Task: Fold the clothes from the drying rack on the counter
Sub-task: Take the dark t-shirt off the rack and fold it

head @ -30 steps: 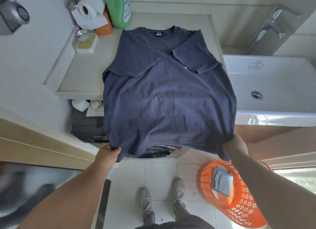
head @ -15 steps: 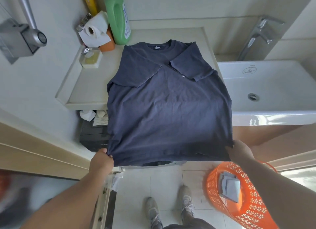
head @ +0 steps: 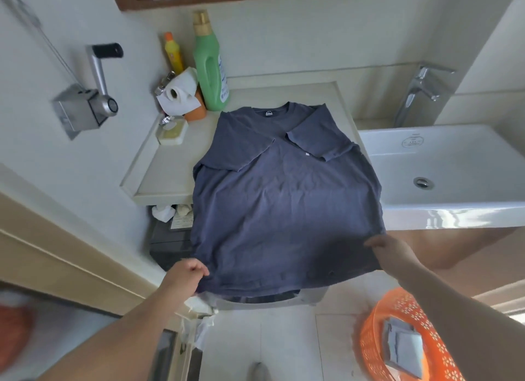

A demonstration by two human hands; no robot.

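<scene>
A dark blue-grey T-shirt [head: 284,198] lies collar-away on the pale counter [head: 170,164], both sleeves folded in over the chest. Its lower half hangs past the counter's front edge and is held up taut. My left hand [head: 184,278] grips the hem's left corner. My right hand [head: 392,252] holds the hem's right corner, its fingers partly hidden under the cloth.
A green detergent bottle [head: 211,68], a yellow bottle [head: 173,53], a toilet roll [head: 179,95] and a soap dish [head: 173,130] crowd the counter's far left. A white sink [head: 454,164] with a tap [head: 420,93] adjoins on the right. An orange basket [head: 403,343] with folded cloth stands on the floor.
Both hands have lifted the shirt's hem upward and forward toward the counter. The camera view has tilted up, showing more wall and shelf.
</scene>
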